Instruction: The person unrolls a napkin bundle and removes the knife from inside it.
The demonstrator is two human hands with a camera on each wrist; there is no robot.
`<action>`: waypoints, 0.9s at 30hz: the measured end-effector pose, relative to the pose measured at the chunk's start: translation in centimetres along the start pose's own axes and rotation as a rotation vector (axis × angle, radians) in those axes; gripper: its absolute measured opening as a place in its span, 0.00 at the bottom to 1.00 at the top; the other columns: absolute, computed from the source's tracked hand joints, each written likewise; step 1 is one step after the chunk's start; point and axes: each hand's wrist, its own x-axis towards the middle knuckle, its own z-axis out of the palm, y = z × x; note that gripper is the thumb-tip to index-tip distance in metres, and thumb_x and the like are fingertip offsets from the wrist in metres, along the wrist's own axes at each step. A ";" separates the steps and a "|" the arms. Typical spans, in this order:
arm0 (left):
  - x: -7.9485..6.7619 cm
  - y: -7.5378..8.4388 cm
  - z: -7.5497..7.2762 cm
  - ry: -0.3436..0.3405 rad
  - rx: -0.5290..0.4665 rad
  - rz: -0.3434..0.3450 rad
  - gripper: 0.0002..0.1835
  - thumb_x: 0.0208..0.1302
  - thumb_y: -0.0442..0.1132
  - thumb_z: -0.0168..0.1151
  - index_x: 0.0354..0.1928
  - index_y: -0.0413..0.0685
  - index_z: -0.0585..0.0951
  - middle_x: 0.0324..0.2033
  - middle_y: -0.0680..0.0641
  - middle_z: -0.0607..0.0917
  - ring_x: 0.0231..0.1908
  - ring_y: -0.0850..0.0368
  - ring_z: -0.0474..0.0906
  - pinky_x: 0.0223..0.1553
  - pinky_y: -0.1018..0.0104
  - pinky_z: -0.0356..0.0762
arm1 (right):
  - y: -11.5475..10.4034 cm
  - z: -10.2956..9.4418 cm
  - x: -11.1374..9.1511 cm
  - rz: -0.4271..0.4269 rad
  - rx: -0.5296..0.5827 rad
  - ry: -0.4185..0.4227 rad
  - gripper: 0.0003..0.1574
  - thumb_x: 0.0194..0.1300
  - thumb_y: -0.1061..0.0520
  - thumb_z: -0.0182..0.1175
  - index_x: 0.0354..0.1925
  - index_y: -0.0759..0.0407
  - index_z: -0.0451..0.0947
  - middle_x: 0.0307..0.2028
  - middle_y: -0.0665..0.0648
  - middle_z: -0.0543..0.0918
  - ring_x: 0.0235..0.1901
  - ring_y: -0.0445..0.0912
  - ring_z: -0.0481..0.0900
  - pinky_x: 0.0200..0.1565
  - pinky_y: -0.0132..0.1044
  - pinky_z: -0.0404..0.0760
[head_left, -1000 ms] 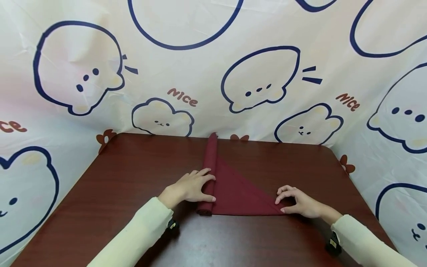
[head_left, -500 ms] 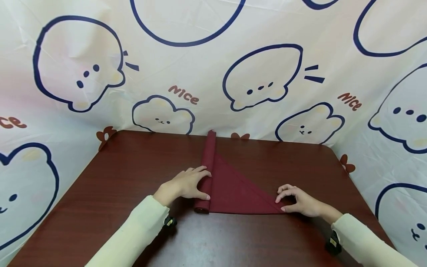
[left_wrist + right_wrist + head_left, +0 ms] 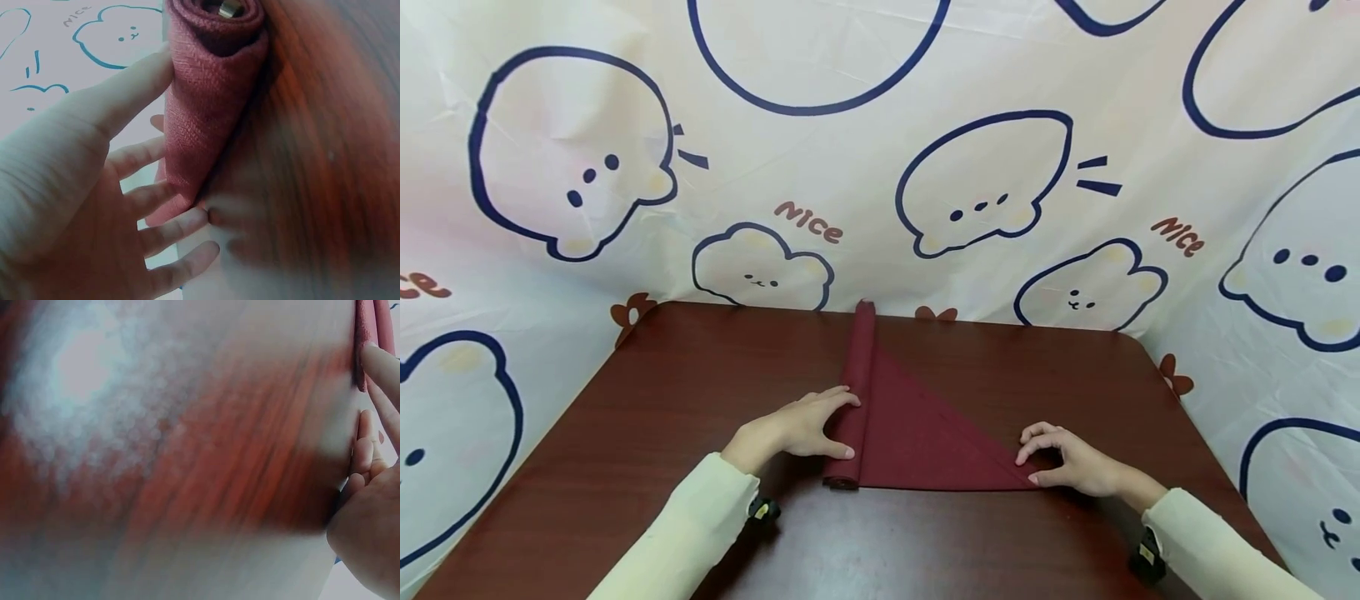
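A dark red cloth lies on the table, wound into a long roll [image 3: 859, 367] at its left and flat as a triangle [image 3: 917, 433] at its right. From the left, my left hand [image 3: 801, 425] touches the roll with thumb and fingertips, its fingers spread and fairly straight. In the left wrist view the roll's spiral end [image 3: 219, 37] shows a small shiny piece inside. At the triangle's near right corner, my right hand [image 3: 1071, 458] pinches the cloth between thumb and forefinger, other fingers bent. The right wrist view catches only a strip of the cloth [image 3: 365, 337] near the fingertips.
The dark brown wooden table [image 3: 700, 358] reaches back to a white sheet [image 3: 865, 175] printed with cartoon animals, which also hangs along both sides. A small black device [image 3: 763, 510] sits at the left wrist, another [image 3: 1148, 554] at the right.
My left hand and the roll have moved left, and the flat triangle has grown wider. My right hand has stayed at the corner. The head view has shifted slightly.
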 end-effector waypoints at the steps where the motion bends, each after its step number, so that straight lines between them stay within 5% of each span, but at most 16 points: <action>1: 0.0 -0.2 0.0 -0.003 -0.018 0.005 0.39 0.59 0.52 0.74 0.71 0.57 0.69 0.79 0.44 0.59 0.75 0.38 0.58 0.69 0.36 0.64 | 0.0 0.0 0.0 0.001 0.000 -0.001 0.10 0.64 0.50 0.69 0.45 0.46 0.84 0.55 0.56 0.75 0.55 0.30 0.65 0.57 0.29 0.65; 27: -0.1 -0.7 0.2 0.032 -0.036 0.035 0.40 0.58 0.51 0.75 0.71 0.53 0.69 0.76 0.39 0.62 0.74 0.34 0.58 0.68 0.30 0.61 | 0.2 -0.2 -0.1 0.007 -0.005 -0.003 0.10 0.65 0.50 0.69 0.45 0.45 0.84 0.56 0.57 0.75 0.56 0.31 0.64 0.57 0.31 0.64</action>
